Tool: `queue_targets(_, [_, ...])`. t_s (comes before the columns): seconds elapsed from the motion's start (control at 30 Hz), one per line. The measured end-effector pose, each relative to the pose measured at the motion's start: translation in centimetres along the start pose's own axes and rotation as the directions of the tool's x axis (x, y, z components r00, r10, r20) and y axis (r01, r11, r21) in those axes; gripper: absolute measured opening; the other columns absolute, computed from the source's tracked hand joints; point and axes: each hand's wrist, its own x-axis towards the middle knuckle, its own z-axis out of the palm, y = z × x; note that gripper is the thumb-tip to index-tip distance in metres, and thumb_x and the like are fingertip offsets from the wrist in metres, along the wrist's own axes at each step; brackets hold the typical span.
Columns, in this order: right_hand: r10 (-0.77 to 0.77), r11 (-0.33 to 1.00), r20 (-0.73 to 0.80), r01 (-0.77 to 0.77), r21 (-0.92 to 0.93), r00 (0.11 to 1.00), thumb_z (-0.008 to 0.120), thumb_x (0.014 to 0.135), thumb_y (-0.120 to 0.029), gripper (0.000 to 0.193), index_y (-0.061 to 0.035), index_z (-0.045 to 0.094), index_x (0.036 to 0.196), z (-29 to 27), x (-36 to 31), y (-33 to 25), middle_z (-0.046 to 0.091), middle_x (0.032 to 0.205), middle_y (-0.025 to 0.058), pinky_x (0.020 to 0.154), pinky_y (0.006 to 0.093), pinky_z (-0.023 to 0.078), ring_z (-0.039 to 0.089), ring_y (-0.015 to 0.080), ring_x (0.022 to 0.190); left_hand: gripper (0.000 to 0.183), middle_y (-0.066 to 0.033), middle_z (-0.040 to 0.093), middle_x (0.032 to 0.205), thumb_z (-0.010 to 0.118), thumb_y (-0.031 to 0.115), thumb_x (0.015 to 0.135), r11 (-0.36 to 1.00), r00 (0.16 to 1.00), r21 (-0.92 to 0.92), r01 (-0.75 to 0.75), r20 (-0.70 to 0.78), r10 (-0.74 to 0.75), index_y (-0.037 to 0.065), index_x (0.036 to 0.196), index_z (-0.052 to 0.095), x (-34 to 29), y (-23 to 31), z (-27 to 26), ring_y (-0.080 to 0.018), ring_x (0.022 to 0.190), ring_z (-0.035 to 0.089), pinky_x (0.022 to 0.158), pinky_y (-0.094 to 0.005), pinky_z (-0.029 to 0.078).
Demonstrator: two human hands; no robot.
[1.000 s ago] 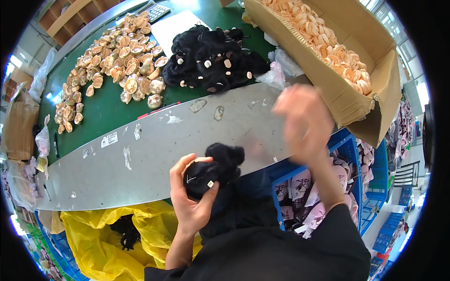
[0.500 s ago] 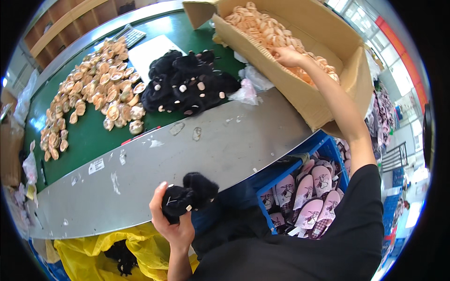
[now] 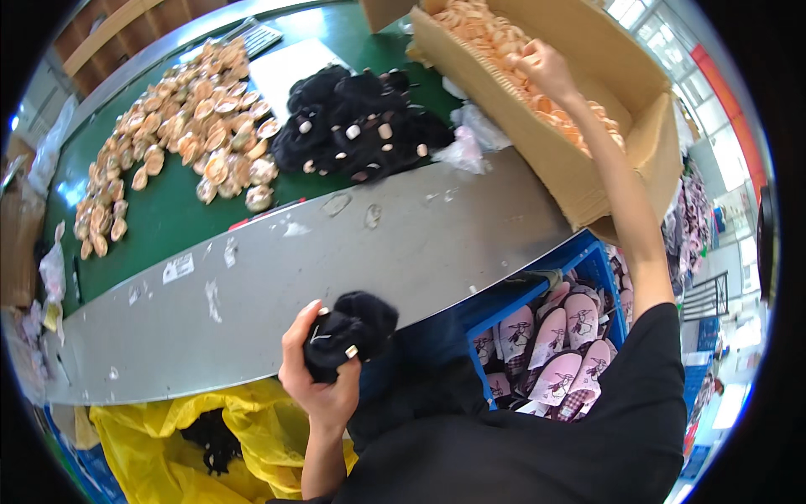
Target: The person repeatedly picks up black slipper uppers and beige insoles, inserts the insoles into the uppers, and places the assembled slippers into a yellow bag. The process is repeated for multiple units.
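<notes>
My left hand (image 3: 323, 374) is closed around a black furry piece (image 3: 361, 326) with small pale tabs, held above the near edge of the metal counter. Its exact kind does not show. Over at the upper right, my right hand (image 3: 546, 71) is curled with fingers together above a heap of peach-coloured curved pieces (image 3: 478, 34). The heap fills part of an open cardboard box (image 3: 537, 164). Whatever the right fingers pinch, if anything, is too small to make out. A pile of similar black furry pieces (image 3: 357, 126) lies at mid-counter.
Tan shell-like pieces (image 3: 201, 126) spread over the green surface (image 3: 176, 202) at left, near a white sheet (image 3: 290, 67). Crumpled clear plastic (image 3: 470, 147) touches the box. Below stand a blue crate (image 3: 483, 323) of pink slippers (image 3: 558, 378) and a yellow bag (image 3: 159, 437) with black pieces.
My right hand has risen out of the peach pieces and moved slightly up and right. My left hand keeps its hold on the black furry piece. The view has shifted a little.
</notes>
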Motion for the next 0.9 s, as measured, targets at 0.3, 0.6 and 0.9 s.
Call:
queue_targets(0.3, [-0.731,0.573,-0.062,0.660,0.487,0.680,0.081,0.083,-0.036,0.044,-0.0039,0.058,0.101,3.1,-20.1,-24.4,0.059,0.093,0.0102,0.066,0.0361,0.054,0.063,0.0273,0.077,0.045,-0.0150,0.070,0.106,0.072,0.002,0.073,0.995,0.994,0.006,-0.100,0.038,0.100,-0.003,0.117,0.064,-0.6,-1.7,-0.7,-0.0243,0.093,0.069,0.088,-0.0315,0.052])
queue_targets(0.6, [-0.747,0.466,-0.065,0.590,0.659,0.662,0.066,0.091,-0.051,0.052,-0.0006,0.058,0.102,6.9,-26.9,-27.0,0.053,0.070,0.0069,0.048,0.0334,0.046,0.058,0.0250,0.056,0.043,-0.0143,0.072,0.100,0.083,0.012,0.077,0.998,0.997,-0.008,-0.065,0.043,0.065,-0.001,0.113,0.064,-1.3,-1.4,0.2,-0.0212,0.085,0.069,0.078,-0.0300,0.054])
queue_targets(0.9, [-0.709,0.474,-0.029,0.507,0.720,0.705,0.086,0.073,-0.045,0.057,-0.0069,0.065,0.110,5.3,-27.1,-26.1,0.063,0.080,0.0047,0.055,0.0318,0.051,0.064,0.0218,0.065,0.037,-0.0070,0.066,0.107,0.077,0.012,0.080,0.998,1.000,-0.050,0.026,0.016,-0.026,-0.001,0.111,0.062,-1.6,-1.5,-0.1,-0.0153,0.099,0.062,0.091,-0.0291,0.048])
